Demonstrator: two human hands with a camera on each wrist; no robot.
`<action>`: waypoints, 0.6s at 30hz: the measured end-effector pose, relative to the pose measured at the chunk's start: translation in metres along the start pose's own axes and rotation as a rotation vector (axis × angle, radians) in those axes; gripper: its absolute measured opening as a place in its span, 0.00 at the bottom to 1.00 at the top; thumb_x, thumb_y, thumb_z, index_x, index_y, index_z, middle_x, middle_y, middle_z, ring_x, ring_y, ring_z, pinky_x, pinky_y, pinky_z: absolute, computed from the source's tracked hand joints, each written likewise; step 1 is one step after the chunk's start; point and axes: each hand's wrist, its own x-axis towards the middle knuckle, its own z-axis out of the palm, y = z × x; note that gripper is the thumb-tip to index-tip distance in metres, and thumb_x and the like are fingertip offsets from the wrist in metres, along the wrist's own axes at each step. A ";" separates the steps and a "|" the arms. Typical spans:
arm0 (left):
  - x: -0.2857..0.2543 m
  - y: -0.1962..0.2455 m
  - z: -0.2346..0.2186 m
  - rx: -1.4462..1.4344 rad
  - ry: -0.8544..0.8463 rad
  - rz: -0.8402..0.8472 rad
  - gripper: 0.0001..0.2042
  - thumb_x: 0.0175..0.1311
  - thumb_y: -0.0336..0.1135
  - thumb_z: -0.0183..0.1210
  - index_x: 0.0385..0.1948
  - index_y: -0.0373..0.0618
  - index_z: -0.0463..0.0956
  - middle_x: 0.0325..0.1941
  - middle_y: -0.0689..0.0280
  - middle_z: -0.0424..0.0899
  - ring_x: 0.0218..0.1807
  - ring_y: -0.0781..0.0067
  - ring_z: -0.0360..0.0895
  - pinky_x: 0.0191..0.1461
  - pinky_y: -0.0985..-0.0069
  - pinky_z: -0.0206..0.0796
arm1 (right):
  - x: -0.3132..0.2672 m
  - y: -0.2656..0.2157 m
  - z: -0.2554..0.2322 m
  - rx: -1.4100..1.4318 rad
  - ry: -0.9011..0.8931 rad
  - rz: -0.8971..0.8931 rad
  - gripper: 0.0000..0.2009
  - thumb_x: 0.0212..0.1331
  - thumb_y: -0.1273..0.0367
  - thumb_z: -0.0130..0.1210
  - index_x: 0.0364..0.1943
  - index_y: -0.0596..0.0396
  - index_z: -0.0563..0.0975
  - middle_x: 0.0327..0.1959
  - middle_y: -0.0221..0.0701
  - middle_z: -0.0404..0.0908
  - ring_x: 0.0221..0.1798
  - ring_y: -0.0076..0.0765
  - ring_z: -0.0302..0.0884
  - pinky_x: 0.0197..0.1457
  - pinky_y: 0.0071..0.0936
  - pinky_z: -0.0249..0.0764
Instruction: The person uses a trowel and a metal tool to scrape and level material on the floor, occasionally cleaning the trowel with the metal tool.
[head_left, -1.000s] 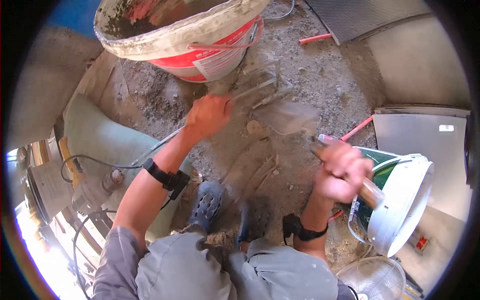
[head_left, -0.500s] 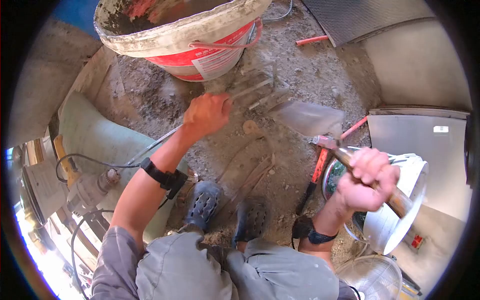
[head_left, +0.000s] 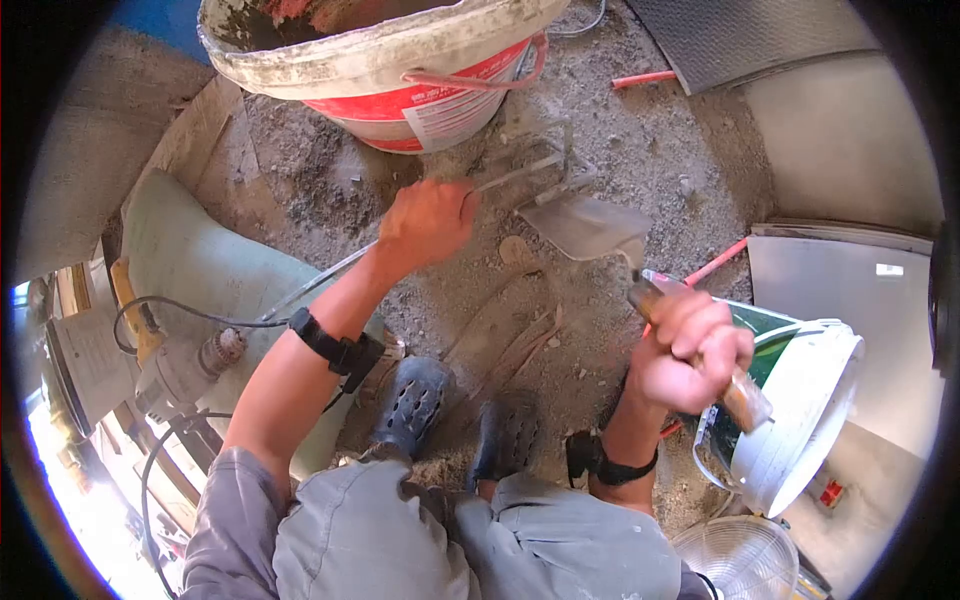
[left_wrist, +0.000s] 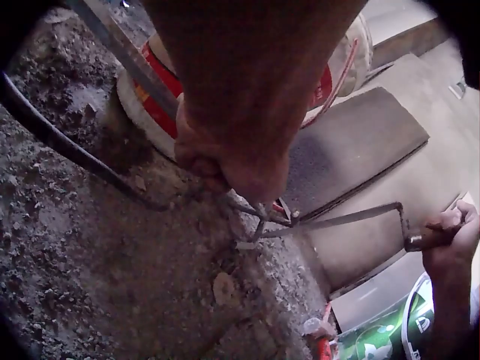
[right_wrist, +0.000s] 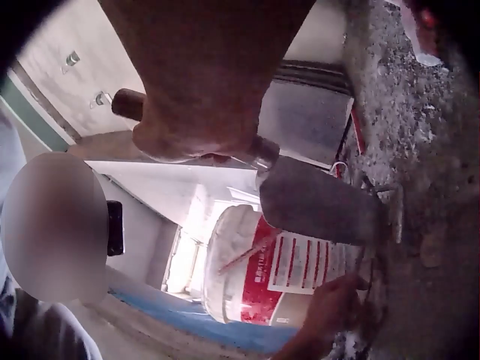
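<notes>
My left hand (head_left: 428,222) grips the metal shaft of a mixing paddle (head_left: 520,175), which slants from lower left to upper right. An open, dusty metal frame forms the paddle's far end, just above the dirt floor. In the left wrist view the left hand (left_wrist: 232,161) curls round the shaft. My right hand (head_left: 695,350) grips the wooden handle of a trowel (head_left: 585,225); the blade's tip lies close by the paddle's frame. In the right wrist view the trowel blade (right_wrist: 319,199) reaches toward that frame. A corded drill (head_left: 185,370) lies at the shaft's lower-left end.
A large red-and-white bucket (head_left: 430,110) stands ahead. To the right, a green-and-white bucket (head_left: 800,415) lies on its side, with a fan (head_left: 740,555) below it. Flat panels (head_left: 840,300) stand at right, and a greenish sheet (head_left: 205,250) lies left.
The trowel swung out to the right, away from the paddle's frame, then came back left beside it. My left hand keeps its grip on the shaft in nearly the same place.
</notes>
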 end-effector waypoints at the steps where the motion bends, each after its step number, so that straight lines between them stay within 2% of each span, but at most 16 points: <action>1: 0.001 0.000 -0.001 0.005 -0.005 -0.003 0.12 0.70 0.41 0.56 0.35 0.43 0.81 0.31 0.42 0.84 0.38 0.33 0.82 0.45 0.42 0.75 | 0.001 0.003 -0.002 -0.022 -0.043 -0.012 0.12 0.68 0.70 0.44 0.24 0.51 0.64 0.17 0.28 0.65 0.17 0.28 0.61 0.21 0.31 0.66; 2: 0.000 0.002 0.000 0.009 -0.012 -0.008 0.11 0.70 0.41 0.56 0.35 0.43 0.81 0.32 0.42 0.84 0.39 0.33 0.82 0.45 0.43 0.75 | -0.001 0.005 -0.005 -0.045 -0.087 -0.022 0.12 0.69 0.70 0.44 0.24 0.50 0.63 0.17 0.28 0.65 0.17 0.28 0.61 0.22 0.31 0.66; 5: 0.001 0.003 -0.001 0.009 -0.020 -0.017 0.11 0.70 0.41 0.55 0.36 0.43 0.81 0.32 0.43 0.84 0.40 0.33 0.82 0.46 0.42 0.75 | -0.004 0.030 0.002 -0.126 0.034 0.080 0.13 0.69 0.69 0.43 0.24 0.50 0.63 0.17 0.28 0.65 0.17 0.28 0.61 0.22 0.32 0.67; 9: -0.006 -0.001 0.001 0.042 -0.056 -0.040 0.12 0.70 0.42 0.55 0.37 0.45 0.82 0.34 0.43 0.85 0.42 0.34 0.82 0.49 0.42 0.74 | 0.006 0.003 0.008 0.006 0.019 -0.022 0.12 0.68 0.71 0.46 0.24 0.53 0.64 0.15 0.28 0.65 0.15 0.29 0.61 0.21 0.32 0.68; 12: -0.001 0.008 -0.002 0.030 -0.052 -0.051 0.12 0.71 0.43 0.54 0.37 0.45 0.82 0.35 0.43 0.85 0.43 0.34 0.82 0.50 0.42 0.74 | -0.007 0.027 0.008 -0.146 -0.040 0.038 0.12 0.68 0.73 0.47 0.25 0.53 0.64 0.15 0.28 0.64 0.15 0.28 0.61 0.19 0.32 0.67; 14: 0.002 0.001 0.001 0.034 -0.045 -0.054 0.13 0.71 0.43 0.54 0.37 0.45 0.82 0.36 0.43 0.85 0.44 0.34 0.82 0.51 0.43 0.74 | 0.000 0.025 0.004 -0.074 -0.031 0.033 0.11 0.68 0.73 0.47 0.25 0.53 0.64 0.16 0.28 0.65 0.15 0.27 0.60 0.18 0.32 0.65; 16: -0.001 0.003 0.001 0.028 -0.054 -0.055 0.13 0.71 0.43 0.54 0.37 0.44 0.82 0.36 0.43 0.85 0.44 0.34 0.82 0.50 0.43 0.74 | 0.006 0.005 -0.006 -0.029 0.006 0.049 0.11 0.68 0.73 0.47 0.26 0.53 0.64 0.17 0.28 0.65 0.16 0.28 0.61 0.18 0.32 0.66; 18: 0.003 0.005 -0.001 0.037 -0.049 -0.041 0.13 0.71 0.43 0.55 0.37 0.44 0.82 0.35 0.43 0.85 0.42 0.34 0.82 0.50 0.43 0.75 | 0.023 -0.022 -0.018 0.025 -0.062 0.044 0.11 0.67 0.72 0.48 0.26 0.48 0.65 0.18 0.27 0.65 0.19 0.28 0.64 0.22 0.31 0.68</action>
